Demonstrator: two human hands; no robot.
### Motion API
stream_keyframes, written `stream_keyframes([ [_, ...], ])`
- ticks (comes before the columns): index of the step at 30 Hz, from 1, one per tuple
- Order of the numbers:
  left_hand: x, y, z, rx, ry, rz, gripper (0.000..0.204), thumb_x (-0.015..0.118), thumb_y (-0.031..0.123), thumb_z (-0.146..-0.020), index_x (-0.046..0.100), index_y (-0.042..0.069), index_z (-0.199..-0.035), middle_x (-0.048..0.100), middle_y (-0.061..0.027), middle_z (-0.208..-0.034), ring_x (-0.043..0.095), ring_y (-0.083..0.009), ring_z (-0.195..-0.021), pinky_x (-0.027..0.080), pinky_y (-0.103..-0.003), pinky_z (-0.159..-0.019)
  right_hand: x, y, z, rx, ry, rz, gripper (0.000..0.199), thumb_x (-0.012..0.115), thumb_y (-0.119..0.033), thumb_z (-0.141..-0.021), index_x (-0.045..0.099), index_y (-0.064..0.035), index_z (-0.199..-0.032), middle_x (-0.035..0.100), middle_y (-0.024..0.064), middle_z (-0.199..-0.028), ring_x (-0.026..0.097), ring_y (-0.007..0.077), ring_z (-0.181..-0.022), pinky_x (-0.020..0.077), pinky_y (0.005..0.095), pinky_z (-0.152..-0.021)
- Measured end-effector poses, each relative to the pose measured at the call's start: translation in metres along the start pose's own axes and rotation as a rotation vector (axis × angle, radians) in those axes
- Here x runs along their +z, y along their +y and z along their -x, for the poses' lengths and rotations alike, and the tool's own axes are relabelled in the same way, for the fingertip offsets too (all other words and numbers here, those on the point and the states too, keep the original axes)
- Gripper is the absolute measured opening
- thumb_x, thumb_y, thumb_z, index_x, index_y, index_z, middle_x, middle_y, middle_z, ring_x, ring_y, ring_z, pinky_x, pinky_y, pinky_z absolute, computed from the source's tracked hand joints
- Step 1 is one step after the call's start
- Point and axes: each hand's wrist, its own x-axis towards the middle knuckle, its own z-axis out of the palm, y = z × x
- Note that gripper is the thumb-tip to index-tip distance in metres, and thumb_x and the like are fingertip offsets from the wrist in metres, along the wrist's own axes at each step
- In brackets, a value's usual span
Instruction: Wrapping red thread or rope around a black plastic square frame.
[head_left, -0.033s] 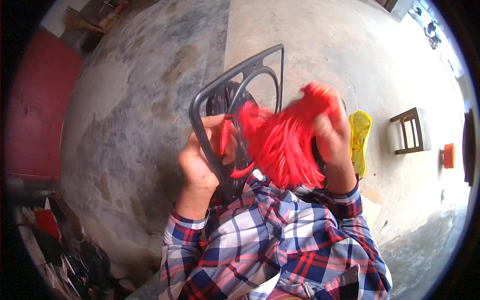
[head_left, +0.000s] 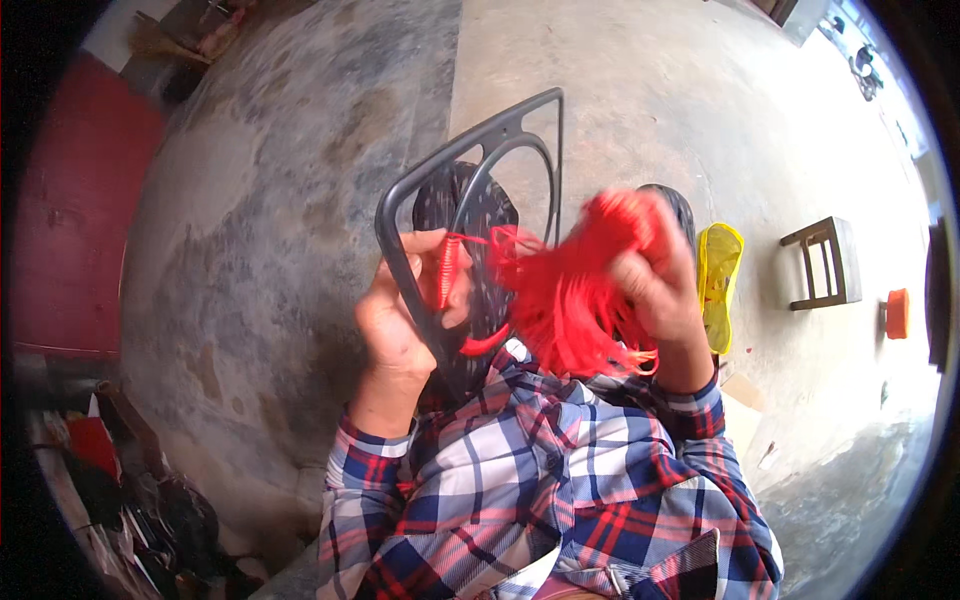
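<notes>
My left hand (head_left: 392,310) grips a black frame (head_left: 452,152) with a rounded corner and a curved inner bar, standing up over my legs. Tight turns of red cord (head_left: 447,274) wrap its inner bar, close to my left fingers. A short red end shows lower on the frame. From the wrapped part, loose strands lead across to a thick bundle of red cord (head_left: 580,300). My right hand (head_left: 662,270) is closed around the top of that bundle, its fingers partly blurred. The bundle's loose ends hang toward my plaid shirt.
On the floor to the right lie a yellow bag-like thing (head_left: 718,275) and a piece of cardboard (head_left: 742,402). Farther right stand a small wooden stool (head_left: 835,262) and an orange-red object (head_left: 898,312). A dark heap of scraps (head_left: 150,510) fills the lower left.
My right hand has come down slightly with the cord bundle. The strands between the bundle and the frame now look more spread out. My left hand and the frame have barely shifted.
</notes>
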Motion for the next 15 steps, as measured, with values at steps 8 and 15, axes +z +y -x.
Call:
stream_keyframes([
  [8, -0.007, 0.003, -0.003, -0.314, -0.076, -0.003, 0.037, 0.048, 0.03, -0.096, 0.059, -0.003, -0.109, 0.064, -0.0195, -0.087, 0.055, -0.0188, -0.055, 0.039, -0.024, -0.043, -0.001, 0.053, 0.0, 0.19, -0.053, 0.261, 0.048, 0.073, -0.032, -0.083, 0.054, 0.0004, -0.112, 0.065, 0.01, -0.09, 0.063, 0.0146, -0.081, 0.05, 0.0294, -0.074],
  [15, 0.024, -0.008, 0.001, -0.154, 0.018, -0.295, 0.039, 0.056, 0.022, -0.094, 0.054, -0.006, -0.121, 0.066, -0.0188, -0.099, 0.055, -0.0142, -0.055, 0.04, -0.024, -0.043, 0.018, 0.061, -0.034, 0.335, -0.107, 0.004, 0.041, 0.07, -0.026, -0.086, 0.054, -0.0011, -0.116, 0.063, 0.0076, -0.099, 0.06, 0.0122, -0.09, 0.0479, 0.0274, -0.08],
])
